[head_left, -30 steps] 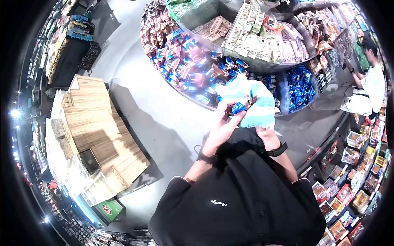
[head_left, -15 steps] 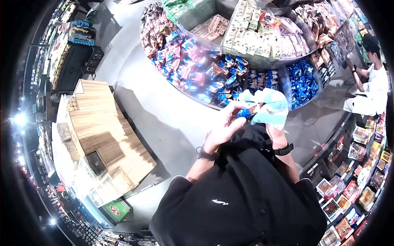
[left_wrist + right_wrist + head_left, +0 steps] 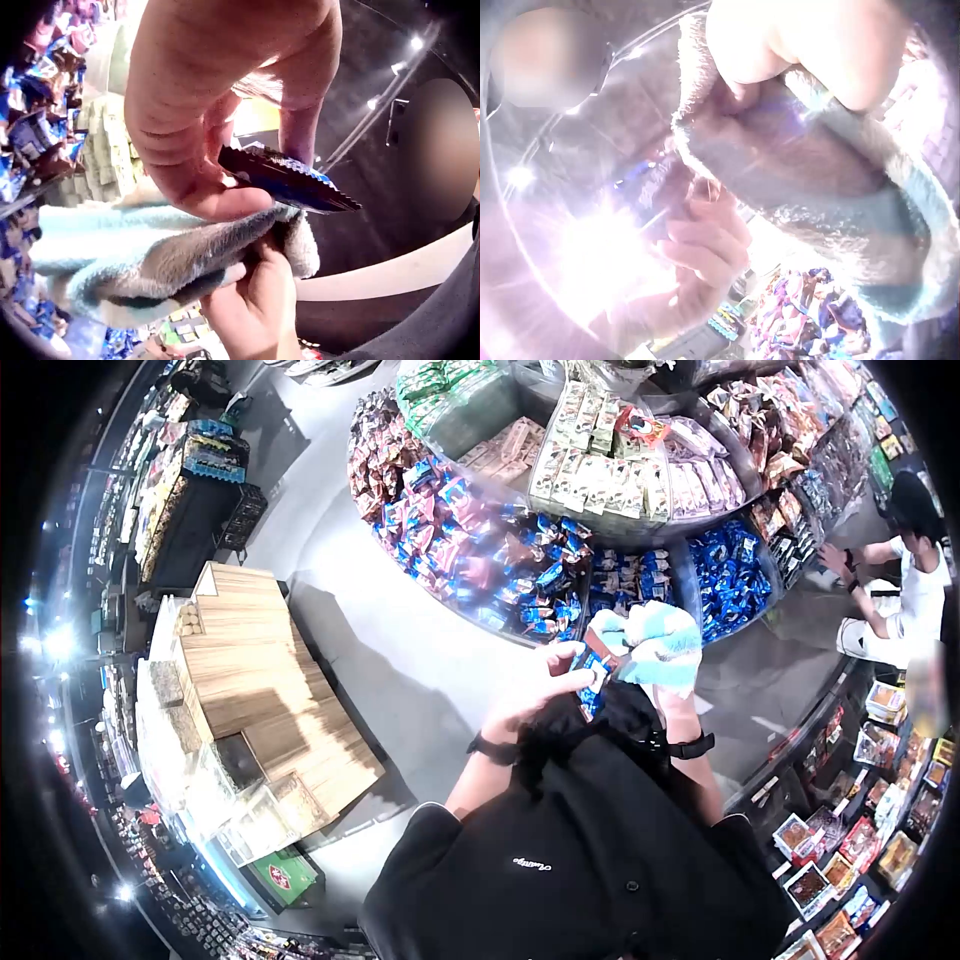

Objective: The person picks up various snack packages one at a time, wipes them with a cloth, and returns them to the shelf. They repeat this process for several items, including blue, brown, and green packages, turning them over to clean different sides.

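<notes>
Held between the thumb and fingers of my left hand (image 3: 528,685) is a small blue and brown snack packet (image 3: 593,690). Its dark serrated edge shows close up in the left wrist view, where the packet (image 3: 300,184) sits just above a fluffy towel (image 3: 150,251). That light blue and white towel (image 3: 665,645) is gripped by my right hand (image 3: 259,311), and it covers most of that hand in the head view. Towel and packet are side by side in front of my chest. Glare washes out much of the right wrist view.
A round display of bins stands ahead, with blue-wrapped snacks (image 3: 735,575), pink and blue packets (image 3: 440,525) and pale packets (image 3: 600,470). A wooden counter (image 3: 265,690) is at the left. A person in white (image 3: 915,595) is at the right, above shelves of boxed goods (image 3: 840,870).
The packet has turned in my left fingers and now shows its long face. My right hand has shifted slightly right with the towel. The person at the right has moved an arm.
</notes>
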A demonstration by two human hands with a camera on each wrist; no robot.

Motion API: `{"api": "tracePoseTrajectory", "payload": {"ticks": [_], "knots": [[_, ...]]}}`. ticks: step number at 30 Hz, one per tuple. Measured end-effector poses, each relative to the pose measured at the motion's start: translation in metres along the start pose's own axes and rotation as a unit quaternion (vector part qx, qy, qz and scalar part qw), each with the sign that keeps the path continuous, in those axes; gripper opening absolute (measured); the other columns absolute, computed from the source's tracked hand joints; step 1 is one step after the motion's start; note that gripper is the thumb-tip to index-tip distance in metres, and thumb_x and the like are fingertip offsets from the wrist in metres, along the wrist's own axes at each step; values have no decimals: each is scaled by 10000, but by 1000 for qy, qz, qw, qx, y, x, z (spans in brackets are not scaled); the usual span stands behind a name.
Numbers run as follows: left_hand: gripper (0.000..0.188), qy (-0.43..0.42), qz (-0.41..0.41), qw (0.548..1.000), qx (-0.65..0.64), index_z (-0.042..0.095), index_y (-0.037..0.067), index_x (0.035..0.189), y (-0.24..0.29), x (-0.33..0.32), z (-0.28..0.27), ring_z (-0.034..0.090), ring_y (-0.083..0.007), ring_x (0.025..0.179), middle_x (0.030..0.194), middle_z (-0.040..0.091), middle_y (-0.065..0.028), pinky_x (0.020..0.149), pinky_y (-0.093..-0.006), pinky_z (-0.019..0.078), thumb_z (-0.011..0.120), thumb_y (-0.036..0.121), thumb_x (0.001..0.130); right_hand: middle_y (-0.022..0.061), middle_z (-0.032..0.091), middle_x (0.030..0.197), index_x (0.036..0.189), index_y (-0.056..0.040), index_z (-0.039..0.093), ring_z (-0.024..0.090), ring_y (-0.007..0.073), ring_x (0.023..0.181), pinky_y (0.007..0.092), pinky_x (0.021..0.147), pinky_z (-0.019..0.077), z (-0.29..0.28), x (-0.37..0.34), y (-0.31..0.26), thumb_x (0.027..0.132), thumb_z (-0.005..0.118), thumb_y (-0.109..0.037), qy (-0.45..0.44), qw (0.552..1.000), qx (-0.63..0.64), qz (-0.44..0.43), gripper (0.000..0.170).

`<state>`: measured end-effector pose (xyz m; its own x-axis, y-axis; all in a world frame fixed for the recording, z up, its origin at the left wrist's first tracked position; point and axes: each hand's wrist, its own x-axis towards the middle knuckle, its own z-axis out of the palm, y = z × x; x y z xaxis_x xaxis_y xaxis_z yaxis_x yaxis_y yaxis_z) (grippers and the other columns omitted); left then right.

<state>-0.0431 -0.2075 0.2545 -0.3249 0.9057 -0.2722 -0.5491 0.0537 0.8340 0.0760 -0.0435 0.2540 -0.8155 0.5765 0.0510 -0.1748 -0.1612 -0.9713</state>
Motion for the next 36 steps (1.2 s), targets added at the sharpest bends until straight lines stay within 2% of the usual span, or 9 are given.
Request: {"api": "tracePoseTrajectory", "payload": {"ticks": [2,6,7,10,12,16,20,27,36], "knots": [[373,40,-8,990,-136,541,7,1171,17,-5,13,618,-124,898,1022,635,-48,783,-268,525,692,83,839,105,578,1105,1066,-32,554,597,192,914,292,746,494,-3,15,-21,647,730,-21,-98,959,-265,20,454],[352,189,93,977,-42,546,17,1136,24,-2,49,604,-124,950,1064,627,-62,825,-278,498,710,88,833,149,539,1024,1076,-59,557,508,340,964,399,829,418,-14,2,-15,630,705,-94,-118,911,-366,-152,471],[361,202,89,975,18,543,12,1141,20,1,57,597,-120,952,1069,621,-63,830,-276,490,711,99,834,134,544,1102,1166,-45,540,513,306,1052,387,886,422,-13,5,-39,725,690,-113,-162,897,-346,-222,470],[392,256,133,944,158,502,-16,1175,5,10,84,560,-143,996,1083,593,-82,878,-277,456,683,66,838,87,501,1285,1280,-28,475,478,184,1183,357,992,416,-30,-32,2,869,652,-155,-138,990,4,-21,465],[389,266,155,933,188,496,-18,1173,-12,11,92,551,-146,1019,1088,587,-82,910,-291,438,680,56,837,82,533,1243,1311,-25,442,554,168,1086,313,913,477,-45,-47,24,834,684,-98,-171,972,114,111,540],[332,294,194,908,226,495,-1,1143,-38,8,95,566,-156,986,1102,574,-101,877,-299,463,651,20,851,74,621,1093,1258,-5,468,613,152,995,295,844,515,-36,-49,17,801,684,-20,-61,971,217,79,506],[333,311,72,945,70,522,-5,1119,-42,-1,90,570,-136,961,1046,599,-79,840,-267,478,689,52,836,79,647,1034,1199,13,512,638,146,927,291,814,523,-66,-48,31,780,686,10,-128,975,135,122,454],[312,475,54,860,176,595,6,1133,-46,7,-2,610,-128,864,1004,658,-57,785,-273,492,678,82,842,127,641,1041,1165,6,543,636,238,984,394,872,508,-121,-44,14,804,694,-82,-105,993,46,26,400],[421,514,194,785,285,538,43,1219,-73,77,-98,592,-215,979,1086,626,-127,865,-327,470,678,56,822,122,613,1102,1191,5,511,608,240,1014,394,991,423,-152,-68,8,849,614,-141,26,995,88,39,386]]}}
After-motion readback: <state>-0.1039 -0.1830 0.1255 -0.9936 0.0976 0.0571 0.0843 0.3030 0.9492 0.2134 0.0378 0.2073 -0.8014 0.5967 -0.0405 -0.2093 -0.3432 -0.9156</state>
